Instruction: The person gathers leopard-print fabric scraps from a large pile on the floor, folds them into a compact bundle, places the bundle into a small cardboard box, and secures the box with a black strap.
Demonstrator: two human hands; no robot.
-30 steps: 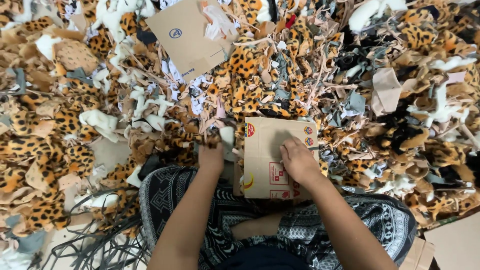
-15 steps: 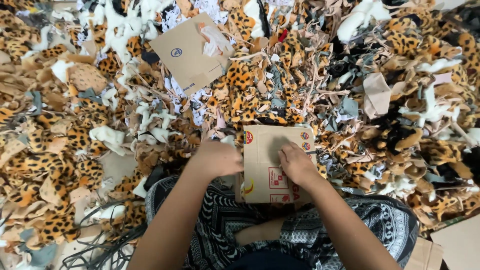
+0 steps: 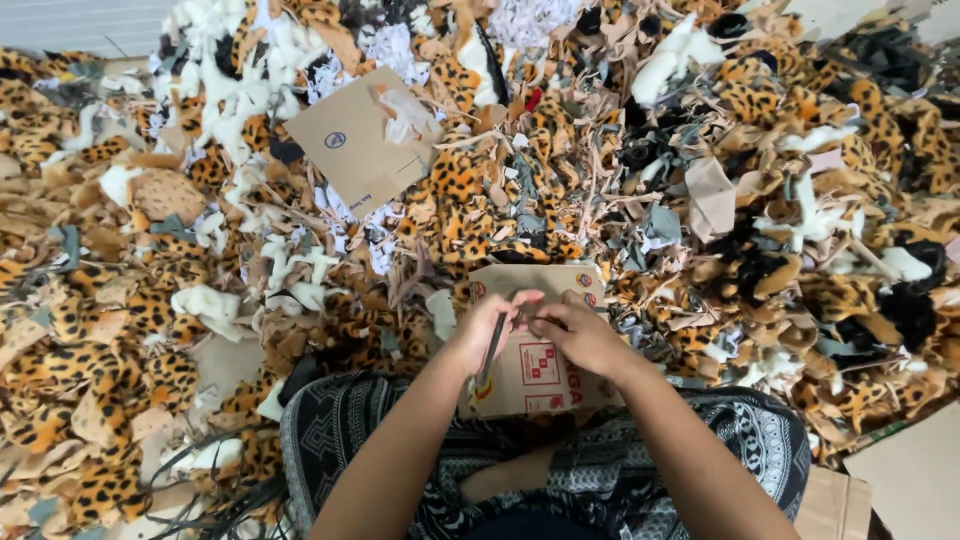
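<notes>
Strip (image 3: 493, 348), dark and thin, is pinched between fingers of both hands: left hand (image 3: 487, 330) grips it, right hand (image 3: 580, 335) closes on its top. Cardboard (image 3: 535, 345) beneath serves as work surface; beyond the fingers, leopard scraps (image 3: 450, 190).

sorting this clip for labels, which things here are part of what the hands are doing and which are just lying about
In hand:
left hand and right hand, together over the lap
thin dark strip between them
printed cardboard piece under them

Lying about:
leopard-print fabric scraps
plain cardboard sheet
white fluffy scraps
</notes>
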